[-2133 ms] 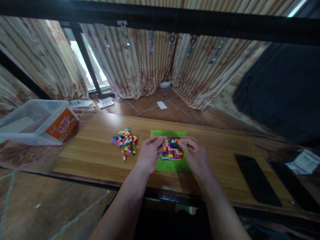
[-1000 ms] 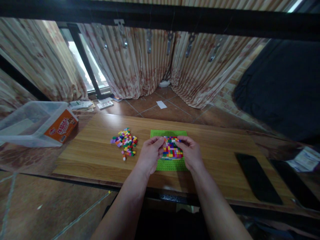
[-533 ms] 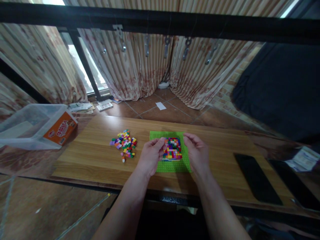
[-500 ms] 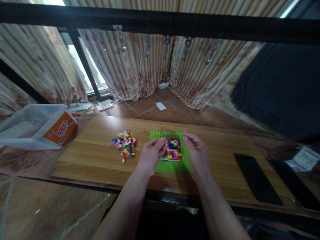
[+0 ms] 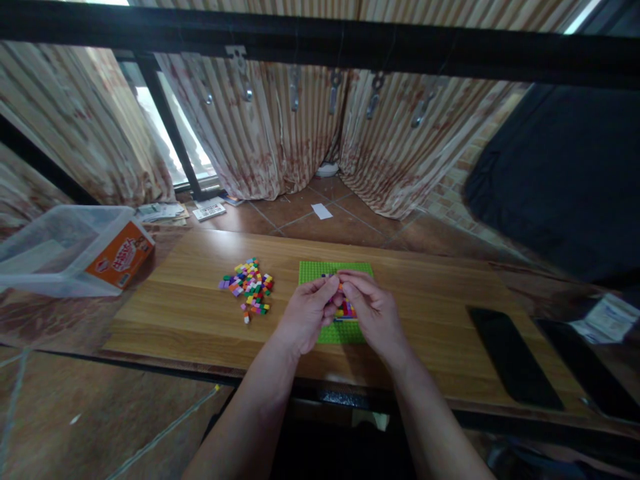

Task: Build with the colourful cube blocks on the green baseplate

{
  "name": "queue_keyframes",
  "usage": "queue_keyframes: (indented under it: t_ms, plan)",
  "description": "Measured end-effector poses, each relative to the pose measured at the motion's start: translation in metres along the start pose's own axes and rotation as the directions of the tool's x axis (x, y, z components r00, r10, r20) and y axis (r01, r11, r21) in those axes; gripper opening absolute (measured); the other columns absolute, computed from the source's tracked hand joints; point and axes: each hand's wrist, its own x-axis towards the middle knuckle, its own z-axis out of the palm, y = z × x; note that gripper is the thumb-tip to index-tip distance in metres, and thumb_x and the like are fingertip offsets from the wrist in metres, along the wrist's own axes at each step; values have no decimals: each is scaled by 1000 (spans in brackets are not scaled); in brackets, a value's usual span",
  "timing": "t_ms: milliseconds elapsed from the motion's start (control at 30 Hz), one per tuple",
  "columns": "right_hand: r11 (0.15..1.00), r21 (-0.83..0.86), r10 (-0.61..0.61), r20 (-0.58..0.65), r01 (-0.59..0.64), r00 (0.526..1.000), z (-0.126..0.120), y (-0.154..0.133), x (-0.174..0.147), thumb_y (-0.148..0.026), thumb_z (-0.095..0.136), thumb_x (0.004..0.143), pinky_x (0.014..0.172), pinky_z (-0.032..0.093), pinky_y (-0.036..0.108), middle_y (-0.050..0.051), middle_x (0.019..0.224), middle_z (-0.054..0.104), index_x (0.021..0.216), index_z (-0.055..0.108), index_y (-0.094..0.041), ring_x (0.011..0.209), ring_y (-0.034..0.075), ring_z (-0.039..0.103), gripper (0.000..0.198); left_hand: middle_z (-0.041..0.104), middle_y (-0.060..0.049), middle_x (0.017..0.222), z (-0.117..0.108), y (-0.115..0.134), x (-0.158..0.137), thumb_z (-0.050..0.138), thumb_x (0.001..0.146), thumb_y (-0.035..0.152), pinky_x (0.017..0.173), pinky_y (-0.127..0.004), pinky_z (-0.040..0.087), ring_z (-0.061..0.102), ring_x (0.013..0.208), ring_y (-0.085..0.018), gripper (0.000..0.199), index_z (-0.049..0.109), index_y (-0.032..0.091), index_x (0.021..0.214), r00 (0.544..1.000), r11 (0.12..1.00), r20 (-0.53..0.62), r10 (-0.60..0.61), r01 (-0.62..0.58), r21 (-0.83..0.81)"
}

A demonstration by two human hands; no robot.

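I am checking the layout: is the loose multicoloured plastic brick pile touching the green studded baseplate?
Apart: the head view shows wooden tabletop between the brick pile and the baseplate.

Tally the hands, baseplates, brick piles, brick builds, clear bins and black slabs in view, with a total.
Left hand and right hand: 2
Baseplate: 1
Brick pile: 1
Brick build: 1
Clear bin: 1
Black slab and another: 2
Total: 8
The pile's single bricks are too small to count surely.

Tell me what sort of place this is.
Probably a room in a home: striped curtains hang by a window, and toy bricks lie on a wooden tabletop.
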Motion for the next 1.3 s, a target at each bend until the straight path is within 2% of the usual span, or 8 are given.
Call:
queue_keyframes:
  t_ms: [200, 300, 433, 767, 867, 1033, 1100, 1300]
  plan:
    - [983, 171, 63, 15, -65, 998, 2, 0, -1, -28, 66, 83, 92, 49, 39, 3, 112, 67, 96, 74, -30, 106, 20, 62, 15, 45, 6, 54, 1, 0, 1, 78, 67, 45, 37, -16, 15, 31, 41, -1, 39, 57, 13, 68, 998, 999, -46, 31, -32, -3]
    - [977, 196, 87, -9, -84, 996, 2, 0, -1, -26, 69, 79, 90, 50, 39, 3, 108, 67, 89, 74, -28, 103, 20, 63, 11, 45, 6, 53, 2, -1, 1, 78, 67, 46, 37, -16, 14, 30, 40, -1, 40, 56, 13, 67, 999, 1000, -44, 24, -24, 3]
    - [988, 132, 92, -70, -82, 993, 0, 0, -1, -25, 70, 79, 89, 50, 39, 4, 104, 68, 85, 74, -26, 101, 20, 64, 7, 48, 4, 57, 1, -1, 1, 76, 69, 44, 37, -16, 13, 29, 40, 0, 37, 56, 13, 68, 1000, 1000, -21, -5, 5, 11]
    - [996, 69, 63, -80, -57, 995, -1, -1, 0, -27, 65, 82, 89, 48, 38, 4, 103, 68, 83, 74, -25, 99, 19, 64, 9, 49, 3, 58, 1, -1, 0, 72, 75, 40, 37, -16, 16, 30, 40, 0, 32, 58, 12, 68, 999, 998, -46, 15, -12, 68]
    - [996, 35, 90, -178, -85, 980, -6, 7, 2, -29, 65, 81, 88, 48, 38, 5, 103, 68, 81, 73, -24, 99, 20, 63, 9, 49, 3, 58, 0, 0, 1, 70, 75, 39, 37, -17, 14, 29, 39, 0, 30, 61, 11, 70, 994, 996, -97, 49, -41, 75]
    - [976, -13, 195, -386, -217, 902, -22, 31, 5, -35, 70, 74, 87, 47, 42, 7, 100, 69, 77, 73, -22, 97, 23, 63, 14, 48, 4, 58, -7, 4, 5, 73, 72, 36, 37, -15, 12, 28, 39, 0, 28, 63, 10, 73, 972, 994, -210, 106, -108, 5]
    - [966, -53, 211, -391, -251, 896, -24, 38, 5, -37, 70, 74, 89, 46, 43, 8, 101, 69, 76, 73, -21, 97, 24, 62, 16, 48, 4, 58, -9, 5, 6, 74, 71, 36, 37, -15, 12, 28, 39, 0, 28, 62, 11, 73, 967, 992, -229, 113, -123, -27]
    - [951, -216, 152, -302, -223, 941, -12, 38, 1, -39, 68, 75, 92, 43, 46, 9, 105, 66, 76, 73, -22, 99, 25, 60, 17, 48, 5, 57, -9, 4, 5, 74, 70, 35, 36, -15, 12, 27, 39, 0, 28, 61, 11, 74, 967, 990, -226, 118, -133, -51]
